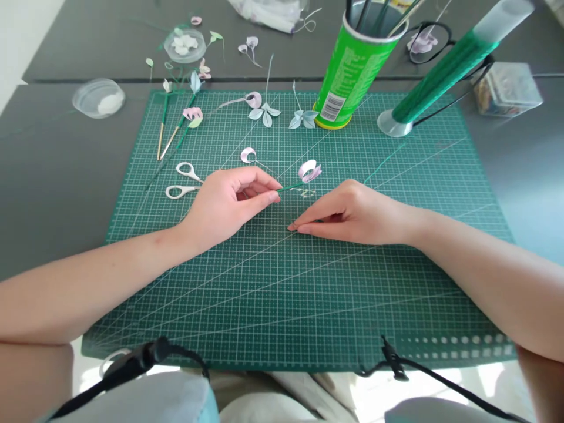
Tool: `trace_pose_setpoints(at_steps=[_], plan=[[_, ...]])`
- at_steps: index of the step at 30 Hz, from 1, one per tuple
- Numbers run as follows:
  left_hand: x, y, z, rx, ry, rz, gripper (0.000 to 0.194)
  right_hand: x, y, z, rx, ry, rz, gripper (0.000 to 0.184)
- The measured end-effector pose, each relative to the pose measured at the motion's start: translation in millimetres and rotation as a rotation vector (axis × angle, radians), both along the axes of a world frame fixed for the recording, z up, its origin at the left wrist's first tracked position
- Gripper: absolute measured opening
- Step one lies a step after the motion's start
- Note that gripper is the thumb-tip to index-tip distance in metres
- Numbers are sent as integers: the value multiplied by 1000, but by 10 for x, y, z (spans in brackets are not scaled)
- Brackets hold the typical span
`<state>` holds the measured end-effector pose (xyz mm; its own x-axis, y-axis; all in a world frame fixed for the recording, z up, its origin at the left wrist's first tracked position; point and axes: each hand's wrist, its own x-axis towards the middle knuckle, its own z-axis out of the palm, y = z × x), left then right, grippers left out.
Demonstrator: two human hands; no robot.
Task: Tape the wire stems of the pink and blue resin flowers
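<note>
My left hand [227, 200], over the middle of the cutting mat [282, 294], pinches a thin green-wrapped stem [291, 187] between thumb and fingertips. At the stem's right end sits a small flower [309, 171] with white and pale pink looped petals. To its right and slightly lower, my right hand [352, 212] is closed in a pinch at the fingertips. A green thread [384, 162] runs from the green spool [445, 73] down behind this hand, and a bit of green shows between its fingers. White-handled scissors [183, 191] lie partly under my left hand. Behind it rests a pink loop petal [248, 155].
A green can [352, 70] of tools stands at the mat's back edge. Flower pieces [264, 113] and wrapped stems [171, 138] lie at back left. Clear dishes [99, 98], black glasses [429, 44] and a clear box [509, 88] stand on the table around.
</note>
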<state>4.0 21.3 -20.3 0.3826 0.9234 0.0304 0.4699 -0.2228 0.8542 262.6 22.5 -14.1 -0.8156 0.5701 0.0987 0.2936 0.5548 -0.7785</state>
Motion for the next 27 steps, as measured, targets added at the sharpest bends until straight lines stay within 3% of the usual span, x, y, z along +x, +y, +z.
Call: trace_pose_setpoints(at_steps=[3,10,17,21,24,27], plan=[[0,-6,-4,25,20,-4,13,9,11,-20,36,24,1,20],[-25,63,-31,128,-5,39,10,35,-15,-72,411,64,-173,33],[-20,102,-68,149,-29,62,9,39,73,-136,454,134,-643,29],[-13,69,-69,160,-26,28,12,9,70,-109,608,270,-882,24],[-7,34,-59,171,-30,25,15,-13,36,-79,647,341,-923,12],[2,-3,-42,175,-66,23,15,-33,36,-110,562,289,-856,24]])
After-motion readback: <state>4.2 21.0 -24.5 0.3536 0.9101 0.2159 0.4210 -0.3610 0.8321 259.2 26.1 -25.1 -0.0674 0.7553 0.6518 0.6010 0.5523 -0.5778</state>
